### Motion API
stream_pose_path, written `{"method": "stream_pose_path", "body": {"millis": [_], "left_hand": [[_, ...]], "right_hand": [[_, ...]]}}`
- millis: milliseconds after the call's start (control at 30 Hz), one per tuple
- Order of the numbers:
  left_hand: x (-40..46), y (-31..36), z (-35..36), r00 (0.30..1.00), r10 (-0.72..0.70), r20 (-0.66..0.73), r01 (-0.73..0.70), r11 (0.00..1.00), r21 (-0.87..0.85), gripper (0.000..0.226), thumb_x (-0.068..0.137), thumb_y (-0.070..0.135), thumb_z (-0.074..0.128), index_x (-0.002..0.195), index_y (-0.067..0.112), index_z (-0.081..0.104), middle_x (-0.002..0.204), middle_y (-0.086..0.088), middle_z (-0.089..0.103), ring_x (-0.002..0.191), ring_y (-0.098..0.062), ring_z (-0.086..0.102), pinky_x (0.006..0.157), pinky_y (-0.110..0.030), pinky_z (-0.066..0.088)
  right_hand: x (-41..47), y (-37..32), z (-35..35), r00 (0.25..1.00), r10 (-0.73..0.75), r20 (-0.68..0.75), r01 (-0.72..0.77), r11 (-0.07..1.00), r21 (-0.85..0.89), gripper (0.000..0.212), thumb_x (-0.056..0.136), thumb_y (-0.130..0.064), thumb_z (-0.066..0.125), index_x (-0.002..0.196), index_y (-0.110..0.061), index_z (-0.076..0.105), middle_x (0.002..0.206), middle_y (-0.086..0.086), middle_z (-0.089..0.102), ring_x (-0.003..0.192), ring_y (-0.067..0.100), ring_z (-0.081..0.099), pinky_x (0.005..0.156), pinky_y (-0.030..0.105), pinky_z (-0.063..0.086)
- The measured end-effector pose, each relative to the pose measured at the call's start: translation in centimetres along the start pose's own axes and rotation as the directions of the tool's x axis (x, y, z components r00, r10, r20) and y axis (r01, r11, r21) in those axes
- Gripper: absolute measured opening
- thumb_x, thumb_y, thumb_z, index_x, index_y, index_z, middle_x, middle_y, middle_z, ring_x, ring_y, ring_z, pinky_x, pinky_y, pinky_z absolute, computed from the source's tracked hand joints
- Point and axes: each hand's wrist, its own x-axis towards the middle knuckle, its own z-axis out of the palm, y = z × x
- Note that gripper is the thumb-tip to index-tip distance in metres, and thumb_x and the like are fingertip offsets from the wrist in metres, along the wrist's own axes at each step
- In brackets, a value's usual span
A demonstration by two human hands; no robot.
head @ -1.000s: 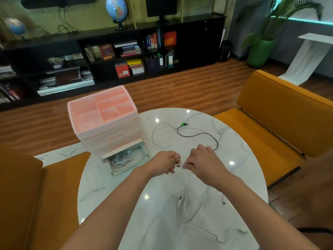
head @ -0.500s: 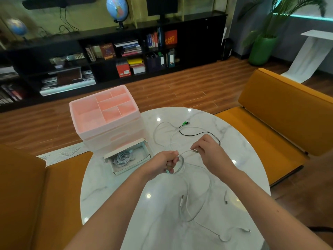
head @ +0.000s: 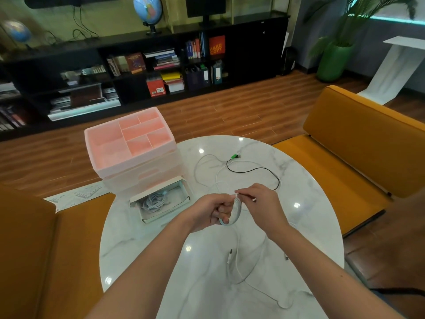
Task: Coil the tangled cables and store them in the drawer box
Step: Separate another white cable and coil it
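My left hand [head: 215, 211] grips a small coil of white cable [head: 236, 214] above the middle of the round marble table [head: 142, 245]. My right hand [head: 258, 201] pinches the same cable just above the coil. The cable's loose length [head: 236, 270] trails down over the table toward me. A black cable with a green plug [head: 253, 169] and more white cable [head: 207, 166] lie tangled beyond my hands. The pale pink drawer box [head: 133, 157] stands at the table's left, its bottom drawer [head: 161, 201] pulled open with a coiled grey-white cable inside.
Orange seats flank the table on the left [head: 34, 249] and right [head: 368, 143]. A sheet of paper [head: 76, 196] lies on the left seat behind the box. A black bookshelf [head: 149, 65] lines the far wall.
My hands have wound the white cable into a loop. The right hand swung out to the right and came back to the left hand, adding a turn to the coil.
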Motion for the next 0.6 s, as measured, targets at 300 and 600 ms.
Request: {"method": "stream_pose_path", "body": {"millis": [300,600], "left_hand": [[0.6,0.5,0.4,0.995,0.036,-0.089,-0.021,0.987,0.159,0.036,0.102,0.026,0.045,0.068,0.019,0.035,0.062,0.002,0.027,0.050,-0.011,0.022,0.057,-0.019,0.038],[1.1,-0.2,0.3,0.993,0.063,-0.104,-0.043,0.982,0.182,0.035,0.104,0.029,0.043,0.071,0.016,0.038,0.063,0.003,0.033,0.057,-0.014,0.025,0.062,-0.020,0.047]], "right_hand": [[0.4,-0.5,-0.8,0.870,0.352,0.346,-0.482,0.756,0.443,0.018,0.088,-0.009,0.060,0.092,-0.003,0.077,0.090,0.021,0.073,0.080,0.028,0.069,0.083,0.038,0.059],[-0.4,-0.8,-0.6,0.861,0.353,0.366,-0.490,0.767,0.414,0.020,0.076,-0.004,0.077,0.095,-0.010,0.077,0.088,0.008,0.076,0.079,0.019,0.070,0.079,0.029,0.057]]}}
